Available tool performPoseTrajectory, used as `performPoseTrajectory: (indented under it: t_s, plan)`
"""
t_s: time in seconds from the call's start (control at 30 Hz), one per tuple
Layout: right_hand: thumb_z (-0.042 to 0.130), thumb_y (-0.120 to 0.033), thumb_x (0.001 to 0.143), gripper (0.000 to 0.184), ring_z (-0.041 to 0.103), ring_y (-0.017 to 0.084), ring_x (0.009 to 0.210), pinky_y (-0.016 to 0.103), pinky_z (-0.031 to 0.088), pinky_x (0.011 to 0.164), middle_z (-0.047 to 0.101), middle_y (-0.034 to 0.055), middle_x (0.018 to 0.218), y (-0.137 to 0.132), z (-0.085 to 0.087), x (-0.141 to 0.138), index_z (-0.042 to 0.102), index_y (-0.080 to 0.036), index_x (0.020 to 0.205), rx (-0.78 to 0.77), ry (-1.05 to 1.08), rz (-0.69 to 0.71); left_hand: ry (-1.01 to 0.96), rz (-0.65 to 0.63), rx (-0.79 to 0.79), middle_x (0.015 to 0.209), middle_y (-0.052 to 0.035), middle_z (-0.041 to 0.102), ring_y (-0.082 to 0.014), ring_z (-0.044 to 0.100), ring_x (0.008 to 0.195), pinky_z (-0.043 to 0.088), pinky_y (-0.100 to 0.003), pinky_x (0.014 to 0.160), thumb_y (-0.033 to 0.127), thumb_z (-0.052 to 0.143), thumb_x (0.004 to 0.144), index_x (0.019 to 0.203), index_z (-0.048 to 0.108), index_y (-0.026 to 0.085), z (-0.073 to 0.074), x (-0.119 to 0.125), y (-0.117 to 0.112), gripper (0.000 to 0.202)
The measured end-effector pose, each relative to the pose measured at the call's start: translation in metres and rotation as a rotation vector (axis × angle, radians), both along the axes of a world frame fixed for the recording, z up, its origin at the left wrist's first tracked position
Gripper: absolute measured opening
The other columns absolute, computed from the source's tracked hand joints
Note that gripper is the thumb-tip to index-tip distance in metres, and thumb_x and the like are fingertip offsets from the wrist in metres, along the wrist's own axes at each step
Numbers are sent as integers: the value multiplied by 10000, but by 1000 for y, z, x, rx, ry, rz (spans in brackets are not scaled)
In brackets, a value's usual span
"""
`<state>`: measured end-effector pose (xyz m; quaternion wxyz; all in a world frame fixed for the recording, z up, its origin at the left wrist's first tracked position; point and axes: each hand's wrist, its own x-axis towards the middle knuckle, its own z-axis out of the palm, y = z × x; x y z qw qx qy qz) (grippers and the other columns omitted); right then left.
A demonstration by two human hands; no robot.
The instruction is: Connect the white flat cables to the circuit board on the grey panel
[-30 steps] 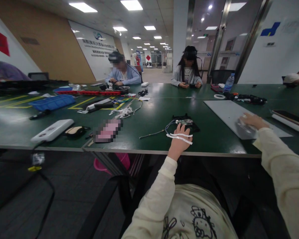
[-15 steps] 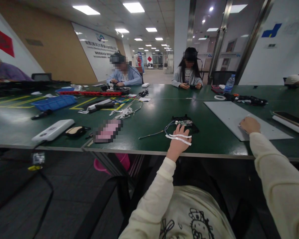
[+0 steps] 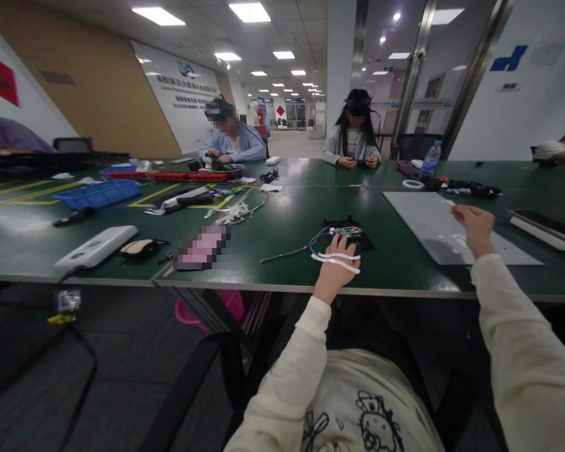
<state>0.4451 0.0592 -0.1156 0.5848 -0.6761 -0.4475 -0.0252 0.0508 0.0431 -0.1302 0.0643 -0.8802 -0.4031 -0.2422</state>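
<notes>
My left hand (image 3: pixel 339 260) lies on the green table with fingers spread and stretched out. Two white tape strips (image 3: pixel 335 259) cross its back. Its fingertips reach the near edge of a small circuit board (image 3: pixel 351 232) on a black frame (image 3: pixel 341 222), from which a grey cable (image 3: pixel 287 254) trails left. Over a grey board (image 3: pixel 417 216), my right hand (image 3: pixel 475 226) is closed in a pinch. A tiny white bit, apparently tape, shows at its fingertips. Short white tape pieces (image 3: pixel 453 242) lie on the board below that hand.
A pink phone-like slab (image 3: pixel 202 248), a mouse (image 3: pixel 141 248) and a white power bank-like box (image 3: pixel 96 247) lie to the left. Farther back are a blue tray (image 3: pixel 98 194) and tangled white strips (image 3: pixel 233 213). A bottle (image 3: pixel 432 159) and a phone (image 3: pixel 548 225) stand right. Co-workers sit opposite.
My right hand has lifted off the grey board and moved slightly away from me, uncovering the white tape pieces there. The left hand stays at the circuit board.
</notes>
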Motion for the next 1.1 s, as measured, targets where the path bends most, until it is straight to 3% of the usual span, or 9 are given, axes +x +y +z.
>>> performPoseTrajectory:
  t_s: [0.07, 0.17, 0.27, 0.37, 0.47, 0.6, 0.8, 0.97, 1.1]
  plan:
    - [497, -344, 837, 284, 647, 161, 721, 303, 511, 678, 684, 119, 816, -8, 9, -37, 660, -124, 915, 40, 130, 125, -2, -2, 3, 1388, -155, 489, -319, 325, 1396, 405, -510, 1068, 294, 479, 924, 1215, 570, 142, 0, 0, 0, 341]
    - [644, -379, 770, 302, 653, 142, 742, 277, 535, 690, 672, 37, 810, -38, 20, -116, 665, -192, 1005, 81, 479, 585, -11, -4, 7, 1382, -151, 498, -321, 321, 1398, 403, -512, 1069, 293, 476, 923, 1211, 576, 143, 1, 0, -2, 340]
    - [686, -412, 762, 300, 607, 116, 633, 224, 494, 557, 641, -3, 711, -73, 30, -202, 686, -215, 988, -20, 433, 824, -23, 6, -21, 1387, -133, 504, -311, 319, 1401, 394, -512, 1079, 298, 478, 920, 1207, 587, 174, 1, 1, -3, 332]
    - [691, -432, 752, 265, 572, 117, 564, 224, 462, 489, 629, -4, 644, -91, 37, -264, 703, -208, 893, -43, 357, 931, -29, 18, -70, 1411, -130, 488, -302, 309, 1409, 363, -503, 1107, 296, 493, 905, 1220, 587, 177, 0, 1, -3, 350]
    - [664, -459, 760, 262, 594, 137, 587, 252, 486, 501, 666, 15, 722, -92, 34, -291, 704, -222, 864, -45, 363, 919, -15, 1, -120, 1454, -143, 442, -314, 274, 1426, 339, -494, 1125, 277, 535, 864, 1269, 560, 152, -1, -3, -3, 425]
    - [647, -450, 773, 258, 621, 162, 620, 274, 504, 516, 692, 27, 798, -90, 16, -301, 700, -224, 886, -89, 372, 886, 21, -29, -175, 1509, -155, 365, -326, 212, 1450, 305, -494, 1144, 275, 606, 811, 1314, 527, 150, 0, -7, -2, 524]
    - [627, -415, 805, 226, 619, 177, 625, 306, 519, 580, 675, 24, 757, -107, -12, -321, 658, -234, 936, -19, 219, 561, 67, 0, -157, 1514, -129, 372, -291, 217, 1456, 323, -492, 1134, 281, 499, 920, 1291, 545, 182, -1, -3, 3, 386]
    - [581, -425, 842, 221, 581, 185, 544, 330, 501, 580, 596, -5, 606, -115, -21, -332, 645, -264, 978, -21, -76, 324, 78, 34, -153, 1499, -123, 393, -300, 242, 1445, 361, -503, 1106, 290, 496, 932, 1259, 565, 201, -2, 1, 5, 345]
    - [507, -473, 885, 256, 558, 185, 485, 303, 456, 512, 542, -14, 530, -118, -25, -332, 629, -272, 983, -32, -218, 225, 86, 25, -133, 1481, -157, 403, -330, 236, 1442, 351, -506, 1113, 302, 491, 930, 1258, 565, 160, -3, 3, 6, 365]
